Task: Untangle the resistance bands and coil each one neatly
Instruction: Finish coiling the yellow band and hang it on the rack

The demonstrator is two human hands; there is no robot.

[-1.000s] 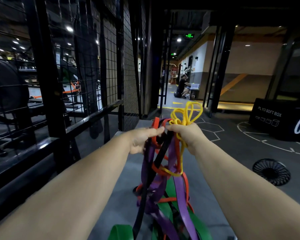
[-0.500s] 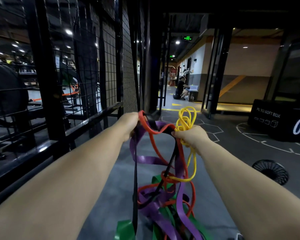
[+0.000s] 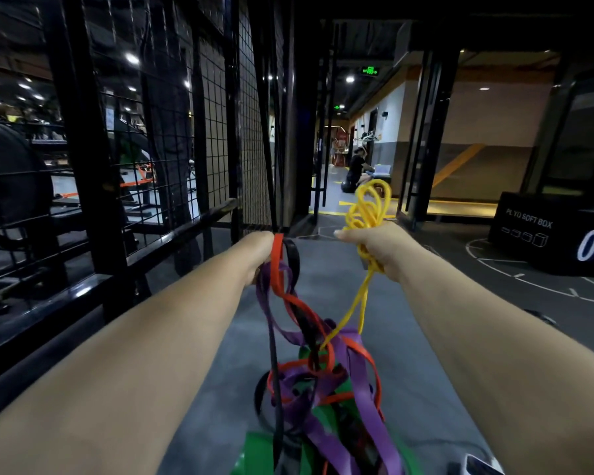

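Right hand point(image 3: 374, 250): fingers curled round gathered loops of the thin yellow rubber band point(image 3: 359, 214). Its tail runs down into the tangle of flat red, purple, black and green bands point(image 3: 323, 382), which hangs to the grey floor point(image 3: 330, 275). Left hand point(image 3: 259, 252) grips the tangle's top strands. Judgement: early stage. Yellow is part-coiled but not freed; no band is finished.

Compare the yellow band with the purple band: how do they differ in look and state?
The yellow band is thin and cord-like; the purple band is wide and flat. The yellow band is bunched in loops above the right hand, which grips it; the purple band hangs twisted below the left hand, which holds it. One yellow strand enters the tangle; the purple band winds all through it. Both are caught in that tangle.
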